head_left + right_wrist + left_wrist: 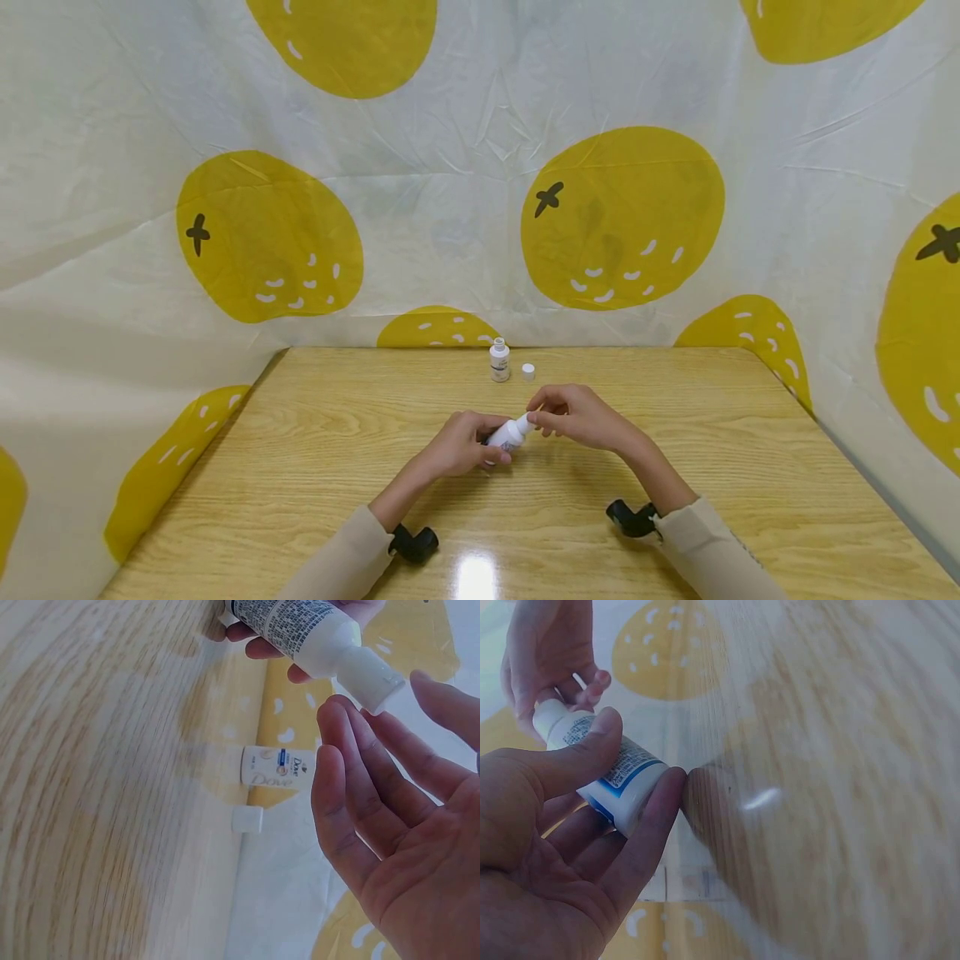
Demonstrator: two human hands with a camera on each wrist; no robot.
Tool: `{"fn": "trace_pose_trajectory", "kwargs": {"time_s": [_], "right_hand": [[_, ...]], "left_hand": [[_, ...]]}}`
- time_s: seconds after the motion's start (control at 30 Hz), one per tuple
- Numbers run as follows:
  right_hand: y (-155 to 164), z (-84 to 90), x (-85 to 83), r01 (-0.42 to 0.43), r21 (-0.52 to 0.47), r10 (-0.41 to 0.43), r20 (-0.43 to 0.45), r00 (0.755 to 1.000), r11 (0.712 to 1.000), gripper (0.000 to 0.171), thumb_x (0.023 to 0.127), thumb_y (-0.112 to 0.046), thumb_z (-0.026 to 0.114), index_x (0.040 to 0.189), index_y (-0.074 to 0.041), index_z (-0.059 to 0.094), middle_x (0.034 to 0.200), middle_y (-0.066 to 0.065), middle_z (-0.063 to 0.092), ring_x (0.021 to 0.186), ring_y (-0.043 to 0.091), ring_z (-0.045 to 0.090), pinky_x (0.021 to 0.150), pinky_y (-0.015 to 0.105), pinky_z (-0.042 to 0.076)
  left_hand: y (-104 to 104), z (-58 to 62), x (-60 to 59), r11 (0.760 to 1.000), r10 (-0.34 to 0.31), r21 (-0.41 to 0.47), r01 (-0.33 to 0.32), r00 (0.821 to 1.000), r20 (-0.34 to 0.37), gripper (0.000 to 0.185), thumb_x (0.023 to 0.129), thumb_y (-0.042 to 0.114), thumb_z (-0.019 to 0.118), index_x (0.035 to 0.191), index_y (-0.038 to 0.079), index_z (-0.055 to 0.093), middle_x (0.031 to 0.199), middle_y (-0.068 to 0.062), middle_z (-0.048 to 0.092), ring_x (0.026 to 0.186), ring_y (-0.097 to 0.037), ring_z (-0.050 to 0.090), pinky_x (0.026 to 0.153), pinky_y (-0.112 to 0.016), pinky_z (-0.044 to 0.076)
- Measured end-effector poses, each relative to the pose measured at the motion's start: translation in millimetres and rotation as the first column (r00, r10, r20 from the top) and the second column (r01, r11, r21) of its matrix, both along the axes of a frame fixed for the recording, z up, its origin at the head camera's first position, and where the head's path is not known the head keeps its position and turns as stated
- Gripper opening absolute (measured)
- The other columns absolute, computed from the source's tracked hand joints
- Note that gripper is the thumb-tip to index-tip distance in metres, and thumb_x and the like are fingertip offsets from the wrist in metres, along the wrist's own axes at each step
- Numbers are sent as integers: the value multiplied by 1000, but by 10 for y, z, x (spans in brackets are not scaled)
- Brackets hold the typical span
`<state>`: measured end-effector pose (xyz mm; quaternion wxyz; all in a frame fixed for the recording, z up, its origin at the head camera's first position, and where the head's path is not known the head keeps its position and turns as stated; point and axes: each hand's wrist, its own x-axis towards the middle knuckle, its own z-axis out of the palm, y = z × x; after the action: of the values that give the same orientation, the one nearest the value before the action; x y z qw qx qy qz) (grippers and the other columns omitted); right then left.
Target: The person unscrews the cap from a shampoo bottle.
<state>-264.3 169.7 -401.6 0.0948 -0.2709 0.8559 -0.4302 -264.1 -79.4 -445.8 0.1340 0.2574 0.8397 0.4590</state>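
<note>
A small white bottle (504, 437) with a fine-print label and a blue band is gripped by my left hand (459, 446), thumb on one side and fingers on the other. It is tilted, its white cap (370, 679) pointing toward my right hand (581, 415). In the right wrist view, the right hand's fingertips are at the cap's end, and its thumb (445, 706) stands slightly apart from the cap. Whether those fingertips press on the cap is hard to see. Part of the bottle's body is hidden by the left hand.
Toward the back of the wooden table (337, 392) stands a second white bottle (499, 363), labelled Dove, its neck uncovered. A loose white cap (528, 372) lies to its right. Behind the table hangs a white cloth (450, 225) with yellow fruit shapes.
</note>
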Motion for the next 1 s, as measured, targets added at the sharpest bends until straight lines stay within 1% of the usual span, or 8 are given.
{"fn": "trace_pose_trajectory", "kwargs": {"time_s": [0.13, 0.37, 0.5, 0.73, 0.87, 1.0], "right_hand": [[-7, -6, -6, -3, 1, 3, -2, 1000, 1000, 23, 102, -26, 67, 109, -5, 72, 95, 20, 75, 84, 38, 72, 74, 49, 61], [-19, -9, 3, -20, -12, 20, -14, 1000, 1000, 20, 101, -21, 68, 109, -3, 71, 93, 21, 75, 82, 37, 71, 71, 45, 61], [-25, -2, 12, -29, -17, 29, -19, 999, 999, 19, 101, -20, 67, 111, -3, 71, 94, 22, 75, 82, 39, 71, 71, 46, 61], [-31, 9, 10, -10, -11, 10, -19, 1000, 1000, 22, 102, -22, 67, 114, -4, 70, 93, 20, 75, 82, 38, 71, 72, 48, 61], [-28, 13, 15, 9, -10, -9, -12, 1000, 1000, 21, 102, -21, 66, 112, -5, 71, 94, 22, 74, 83, 40, 71, 74, 52, 61], [-23, 16, 16, 6, -12, -7, -8, 1000, 1000, 19, 101, -21, 67, 110, -4, 71, 95, 22, 74, 84, 41, 70, 73, 51, 61]], "left_hand": [[0, -6, -4, 1000, 2, -3, -2, 1000, -5, 43, 89, 8, 81, 130, 13, 72, 108, -11, 76, 83, -12, 71, 62, -29, 62], [-5, -21, -10, 1000, 0, -1, 0, 1000, -12, 43, 88, 8, 82, 129, 13, 73, 106, -11, 76, 80, -12, 70, 61, -28, 62], [-11, -28, -9, 1000, 1, 3, -1, 1000, -9, 43, 87, 8, 82, 129, 13, 73, 106, -11, 76, 80, -12, 70, 61, -28, 62], [-8, -28, -19, 1000, -4, -8, 4, 1000, -21, 43, 88, 10, 82, 129, 14, 72, 106, -9, 77, 81, -11, 70, 61, -28, 62], [-8, -30, -21, 1000, -5, -12, 5, 1000, -26, 43, 88, 10, 82, 129, 14, 72, 107, -9, 77, 81, -10, 70, 61, -27, 62], [-11, -28, -20, 1000, -5, -11, 4, 1000, -24, 43, 88, 10, 82, 130, 13, 72, 107, -10, 76, 81, -11, 70, 61, -27, 62]]}}
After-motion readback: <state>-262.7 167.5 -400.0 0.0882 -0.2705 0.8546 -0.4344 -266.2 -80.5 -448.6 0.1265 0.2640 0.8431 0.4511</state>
